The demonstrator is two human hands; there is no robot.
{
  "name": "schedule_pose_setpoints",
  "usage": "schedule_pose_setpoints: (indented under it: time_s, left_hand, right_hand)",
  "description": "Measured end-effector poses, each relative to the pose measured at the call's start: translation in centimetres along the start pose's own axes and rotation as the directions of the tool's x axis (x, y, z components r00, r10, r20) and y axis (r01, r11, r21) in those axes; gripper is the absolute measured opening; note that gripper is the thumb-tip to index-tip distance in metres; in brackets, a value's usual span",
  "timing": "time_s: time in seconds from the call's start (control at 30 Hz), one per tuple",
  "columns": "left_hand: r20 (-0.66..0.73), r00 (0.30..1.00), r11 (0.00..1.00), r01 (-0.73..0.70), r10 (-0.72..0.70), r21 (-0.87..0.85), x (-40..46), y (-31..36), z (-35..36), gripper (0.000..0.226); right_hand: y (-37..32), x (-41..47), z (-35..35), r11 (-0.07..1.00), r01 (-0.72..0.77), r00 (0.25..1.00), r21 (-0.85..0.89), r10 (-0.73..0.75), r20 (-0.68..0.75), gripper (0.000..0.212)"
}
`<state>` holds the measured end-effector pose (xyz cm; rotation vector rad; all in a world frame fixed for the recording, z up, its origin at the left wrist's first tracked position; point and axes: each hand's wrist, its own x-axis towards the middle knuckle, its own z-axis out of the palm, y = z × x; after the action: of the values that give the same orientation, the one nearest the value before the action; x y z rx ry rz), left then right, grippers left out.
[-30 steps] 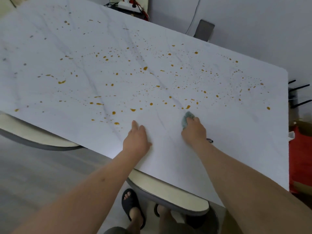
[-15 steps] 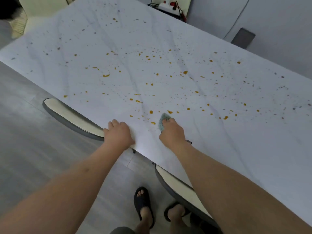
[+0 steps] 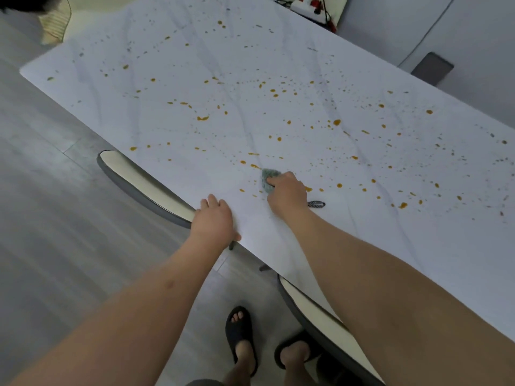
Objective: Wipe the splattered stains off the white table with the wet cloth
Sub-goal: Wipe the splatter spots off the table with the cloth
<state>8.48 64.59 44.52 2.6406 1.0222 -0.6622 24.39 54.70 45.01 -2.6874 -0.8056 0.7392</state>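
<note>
cloth mostly hidden under right hand

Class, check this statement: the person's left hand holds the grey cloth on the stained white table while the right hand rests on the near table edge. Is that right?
Not quite: the hands are swapped. The head view shows the right hand holding the grey cloth on the stained white table, while the left hand rests on the near table edge.
</note>
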Motion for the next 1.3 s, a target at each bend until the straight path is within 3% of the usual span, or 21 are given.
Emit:
schedule_pose_setpoints:
  time_s: [0.27,0.43,0.53,0.67,0.8,0.9,1.0,1.1,1.2,1.3]
  left_hand:
    - [0.004,1.000,0.999,0.006,-0.006,0.036,0.2,0.0,-0.3,0.078]
    - [0.025,0.999,0.998,0.021,-0.022,0.067,0.0,0.4,-0.7,0.078]
    - [0.042,0.999,0.990,0.017,-0.023,0.139,-0.5,1.0,-1.3,0.061]
    - [0.010,1.000,0.982,0.004,-0.006,0.190,-1.1,2.6,-1.7,0.015]
    - [0.005,0.999,0.992,-0.049,0.048,0.119,-2.0,5.0,-0.6,0.016]
    - [0.049,0.998,1.000,-0.026,0.026,0.004,-2.4,6.3,0.3,0.017]
    - [0.039,0.998,0.999,-0.046,0.047,-0.011,-2.5,6.2,0.4,0.013]
    - [0.035,0.996,0.996,-0.083,0.084,-0.026,-2.6,5.4,-0.3,0.011]
    - [0.033,0.998,0.982,-0.039,0.046,-0.185,-2.4,3.9,-1.5,0.010]
    - [-0.054,0.999,0.947,-0.011,-0.007,-0.321,-2.5,2.2,-2.7,0.020]
  right_hand:
    - [-4.0,1.7,1.7,0.967,0.254,0.964,-0.016,-0.252,0.080,0.043]
    - [-1.8,0.2,1.8,0.908,0.413,0.908,-0.071,-0.405,0.106,0.033]
    - [1.4,-1.7,1.7,0.886,0.460,0.885,-0.061,-0.451,0.120,0.027]
    - [6.5,-3.9,0.9,0.878,0.459,0.885,-0.137,-0.439,0.155,0.020]
    - [11.5,-6.2,-0.4,0.884,0.419,0.906,-0.208,-0.393,0.156,0.022]
    - [14.0,-7.3,-2.5,0.917,0.307,0.930,-0.255,-0.232,0.283,0.023]
    - [14.3,-7.9,-4.7,0.992,0.111,0.935,-0.064,-0.082,0.344,0.028]
    - [12.6,-8.4,-6.2,0.965,-0.038,0.982,0.259,-0.012,0.189,0.037]
    - [9.5,-7.0,-5.9,0.907,-0.014,0.997,0.420,-0.017,0.069,0.043]
    - [5.3,-4.4,-4.5,0.925,0.082,0.995,0.372,-0.098,0.025,0.041]
